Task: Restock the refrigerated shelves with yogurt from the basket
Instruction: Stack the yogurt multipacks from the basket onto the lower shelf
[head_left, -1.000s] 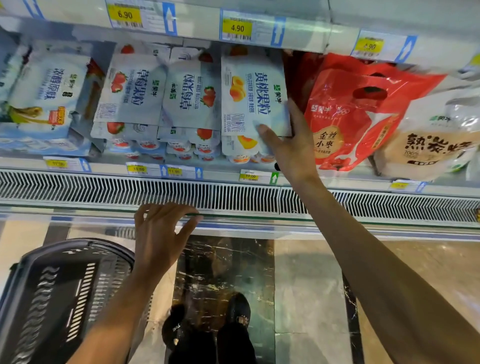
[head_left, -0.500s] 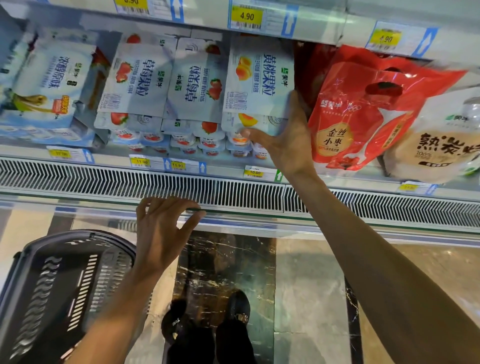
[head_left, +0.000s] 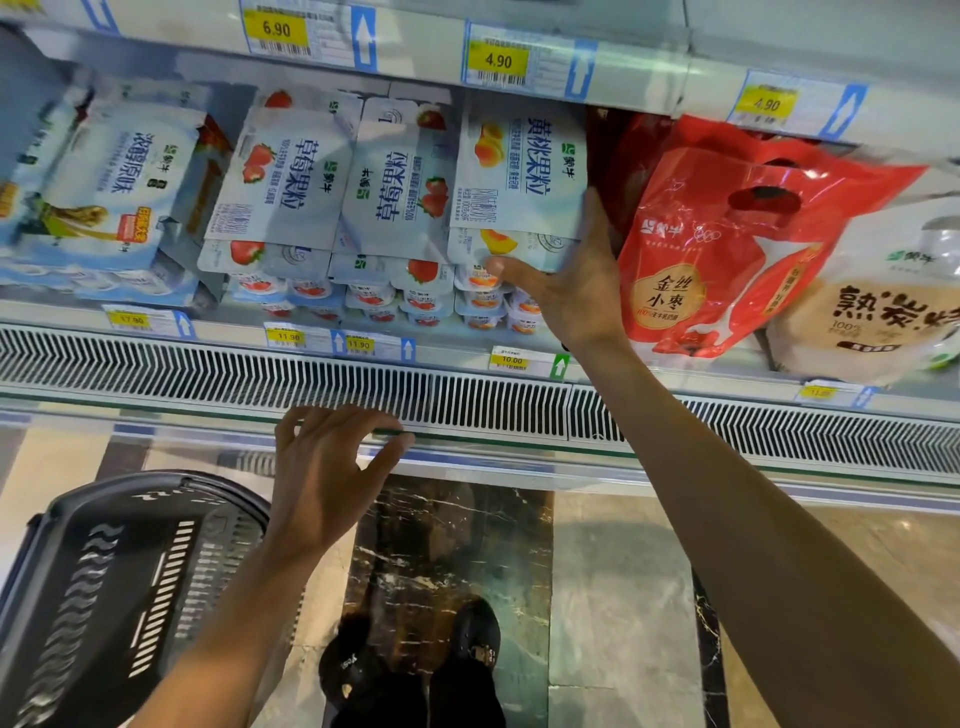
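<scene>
A peach yogurt multipack (head_left: 519, 166) leans upright on the refrigerated shelf, on top of more peach cups (head_left: 483, 301). My right hand (head_left: 576, 280) is against its right edge with straight fingers running up the side. The thumb stretches across the lid of the pack below. My left hand (head_left: 332, 467) rests on the cooler's front vent rail (head_left: 208, 374), fingers relaxed, holding nothing. The black plastic basket (head_left: 104, 587) stands on the floor at lower left, under my left forearm.
Strawberry yogurt packs (head_left: 291, 187) and a plain yogurt pack (head_left: 104, 182) fill the shelf to the left. Red bags (head_left: 727, 244) and a beige bag (head_left: 872, 312) crowd the right. Price tags (head_left: 498, 60) line the shelf edges. My shoes (head_left: 467, 649) stand on marble floor.
My right hand has slid down the peach pack's right edge, and its thumb now lies on the lower pack's lid. The left hand stays on the rail.
</scene>
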